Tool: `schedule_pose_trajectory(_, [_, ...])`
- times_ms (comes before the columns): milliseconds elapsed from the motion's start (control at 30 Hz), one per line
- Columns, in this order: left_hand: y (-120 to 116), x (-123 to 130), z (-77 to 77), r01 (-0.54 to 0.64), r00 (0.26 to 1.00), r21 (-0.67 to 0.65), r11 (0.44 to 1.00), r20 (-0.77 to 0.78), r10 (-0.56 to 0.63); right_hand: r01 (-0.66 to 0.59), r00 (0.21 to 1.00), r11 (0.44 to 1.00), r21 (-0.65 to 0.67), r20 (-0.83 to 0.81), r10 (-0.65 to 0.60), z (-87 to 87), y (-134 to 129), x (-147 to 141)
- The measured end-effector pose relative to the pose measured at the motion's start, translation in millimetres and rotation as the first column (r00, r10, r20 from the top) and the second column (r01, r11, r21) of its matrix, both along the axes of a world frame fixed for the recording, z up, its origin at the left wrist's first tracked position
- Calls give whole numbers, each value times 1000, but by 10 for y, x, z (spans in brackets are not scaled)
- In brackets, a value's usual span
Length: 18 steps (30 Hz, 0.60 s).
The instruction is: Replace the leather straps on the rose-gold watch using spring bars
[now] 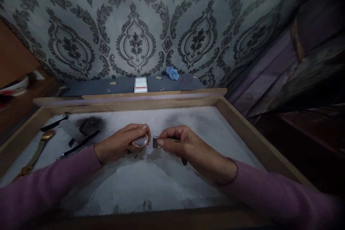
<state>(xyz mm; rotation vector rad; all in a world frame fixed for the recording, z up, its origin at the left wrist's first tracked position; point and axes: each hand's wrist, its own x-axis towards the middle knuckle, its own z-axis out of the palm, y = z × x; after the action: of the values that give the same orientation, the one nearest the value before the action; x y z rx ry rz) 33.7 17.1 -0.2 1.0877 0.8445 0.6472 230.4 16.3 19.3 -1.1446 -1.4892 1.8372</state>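
My left hand [124,142] is closed round a clear disc with a copper-coloured rim [139,140], which looks like a watch case or a lens. Just to its right, my right hand [185,143] pinches a small flat metal piece [155,143] between thumb and fingers. That piece has a dark square end pointing at the disc, and a small gap separates the two. A dark rounded tip [184,161] shows below the right palm; whether it belongs to the same piece I cannot tell. Both hands are above the white surface of a wooden-rimmed tray [239,133].
At the left in the tray lie a gold wristwatch [47,135], a grey metal bar [72,131] and black straps [54,124]. Beyond the back rim are a phone-like lit screen [141,84] and a crumpled blue cloth [172,73]. Patterned wallpaper rises behind.
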Motion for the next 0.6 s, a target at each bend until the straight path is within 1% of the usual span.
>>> schedule_pose_trajectory(67, [1,-2,-15,-9,1000,-33,999,28,10,-5,1000,1000,-6,15,5,2,17,-2])
schedule_pose_trajectory(267, [-13,10,-6,-111,987,-136,984,100,126,-39,999,999,-3,-5,39,-45,78,-10])
schedule_pose_trajectory(433, [-6,25,6,-94,984,-188,978,132,120,-62,998,998,-25,-21,61,-92,103,-11])
schedule_pose_trajectory(600, [-1,36,9,-54,986,-192,980,142,83,-52,998,998,-31,-50,50,-54,88,-12])
